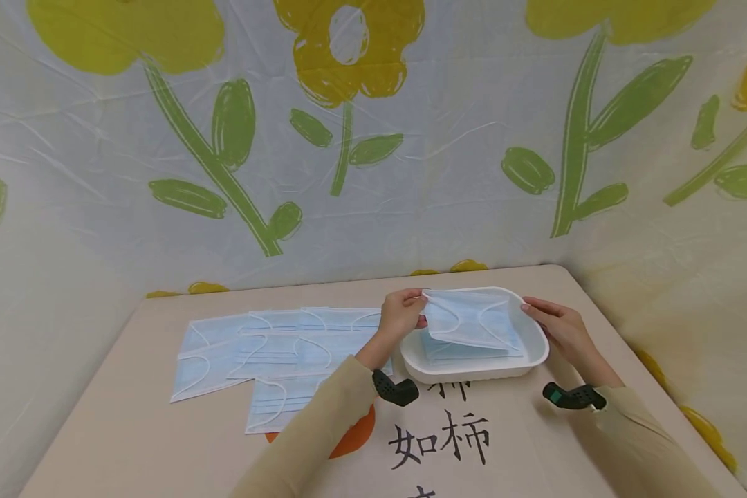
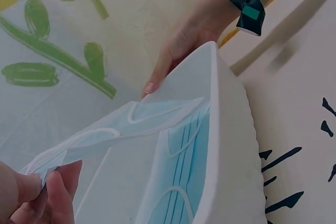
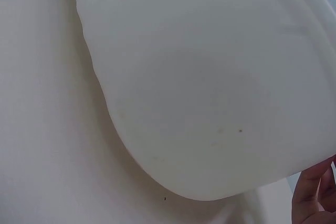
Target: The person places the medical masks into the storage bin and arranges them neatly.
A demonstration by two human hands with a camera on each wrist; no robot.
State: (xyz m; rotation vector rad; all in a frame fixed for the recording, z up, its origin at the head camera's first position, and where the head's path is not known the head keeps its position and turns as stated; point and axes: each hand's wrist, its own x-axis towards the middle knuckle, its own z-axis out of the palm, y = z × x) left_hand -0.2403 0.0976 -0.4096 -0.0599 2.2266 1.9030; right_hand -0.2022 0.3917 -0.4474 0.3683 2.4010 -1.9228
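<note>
My left hand (image 1: 401, 321) pinches the left edge of a pale blue face mask (image 1: 469, 319) between thumb and fingers. That mask is held tilted above the white tub (image 1: 473, 375), its far end reaching down toward the inside. Beneath it, another blue mask (image 2: 176, 166) lies in the tub, seen in the left wrist view. At the tub's right end, my right hand (image 1: 557, 328) grips the rim, thumb on top. The right wrist view shows its fingers (image 3: 310, 195) at the rim's edge, beside the tub's outer wall.
Left of the tub, several blue masks (image 1: 280, 398) lie flat and overlapping on the beige table (image 1: 118, 415). Black characters (image 1: 467, 439) and an orange print (image 1: 356, 436) mark the tabletop. A flower-patterned curtain (image 1: 423, 207) hangs behind the table.
</note>
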